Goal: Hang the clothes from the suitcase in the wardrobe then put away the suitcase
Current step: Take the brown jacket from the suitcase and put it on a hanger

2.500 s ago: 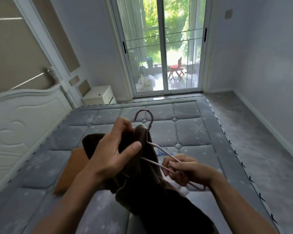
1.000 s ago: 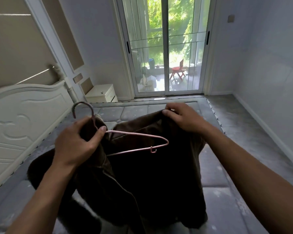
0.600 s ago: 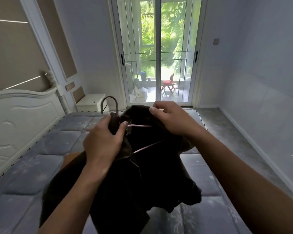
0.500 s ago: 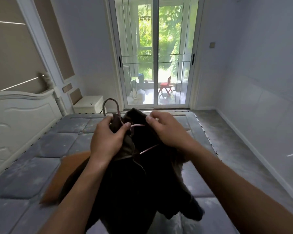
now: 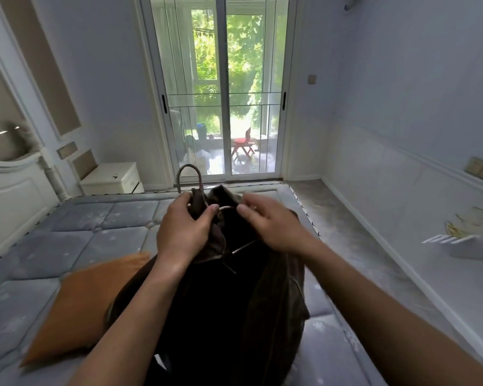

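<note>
Both hands hold a dark brown garment (image 5: 221,310) up over the bare grey mattress (image 5: 67,240). The left hand (image 5: 183,232) has a closed grip on the cloth at the neck of the pink hanger (image 5: 189,176), whose hook stands above. The right hand (image 5: 271,222) pinches the collar beside it. An orange cloth (image 5: 81,307) lies on the mattress, under the garment.

Two hands: left hand (image 5: 183,232), right hand (image 5: 271,224). One pink hanger (image 5: 188,176). One dark brown garment (image 5: 221,316). One orange item (image 5: 87,302) on mattress, possibly second garment, blurred. One mattress (image 5: 67,240). One white nightstand (image 5: 112,178). One red chair (image 5: 243,143) beyond one glass door (image 5: 223,87).
</note>
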`<action>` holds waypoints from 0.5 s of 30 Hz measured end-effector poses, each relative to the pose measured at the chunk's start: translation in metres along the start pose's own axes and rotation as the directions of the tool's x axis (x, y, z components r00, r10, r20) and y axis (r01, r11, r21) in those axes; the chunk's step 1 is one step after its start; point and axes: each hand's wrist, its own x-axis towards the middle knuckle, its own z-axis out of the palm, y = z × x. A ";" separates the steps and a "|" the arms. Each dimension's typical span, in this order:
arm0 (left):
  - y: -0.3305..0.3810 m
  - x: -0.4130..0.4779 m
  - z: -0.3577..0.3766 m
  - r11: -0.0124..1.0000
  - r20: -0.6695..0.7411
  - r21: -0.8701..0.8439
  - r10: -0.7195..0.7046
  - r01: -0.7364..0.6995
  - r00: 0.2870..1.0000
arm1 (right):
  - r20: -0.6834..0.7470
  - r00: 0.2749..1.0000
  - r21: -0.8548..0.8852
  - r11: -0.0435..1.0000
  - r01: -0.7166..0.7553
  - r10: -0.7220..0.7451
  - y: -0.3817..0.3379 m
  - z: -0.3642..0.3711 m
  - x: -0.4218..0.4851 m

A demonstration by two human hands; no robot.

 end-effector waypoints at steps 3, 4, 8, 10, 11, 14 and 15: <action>0.005 0.003 0.006 0.998 0.072 -0.067 0.003 0.002 0.997 | -0.049 0.996 0.070 0.995 0.075 -0.072 0.003 0.013 -0.015; 0.007 0.005 0.007 0.995 0.112 -0.097 0.003 0.008 0.994 | -0.068 0.993 0.090 0.991 0.104 -0.098 0.000 0.015 -0.020; 0.019 0.022 -0.007 0.910 0.205 -0.382 -0.089 0.163 0.975 | -0.084 0.988 0.146 0.980 0.138 -0.127 -0.003 0.028 -0.040; 0.028 0.025 -0.016 0.901 0.179 -0.424 -0.016 0.092 0.984 | -0.059 0.990 0.122 0.984 0.132 -0.126 0.001 0.033 -0.047; 0.032 0.024 -0.020 0.908 0.150 -0.418 0.051 0.016 0.987 | -0.043 0.990 0.068 0.988 0.140 -0.137 0.002 0.029 -0.049; 0.044 0.025 -0.029 0.881 0.107 -0.445 0.230 -0.160 0.967 | -0.160 0.942 -0.244 0.937 0.250 -0.294 -0.002 -0.012 -0.049; 0.047 0.028 -0.032 0.868 0.092 -0.454 0.270 -0.201 0.958 | -0.253 0.902 -0.332 0.907 0.259 -0.350 -0.002 -0.033 -0.046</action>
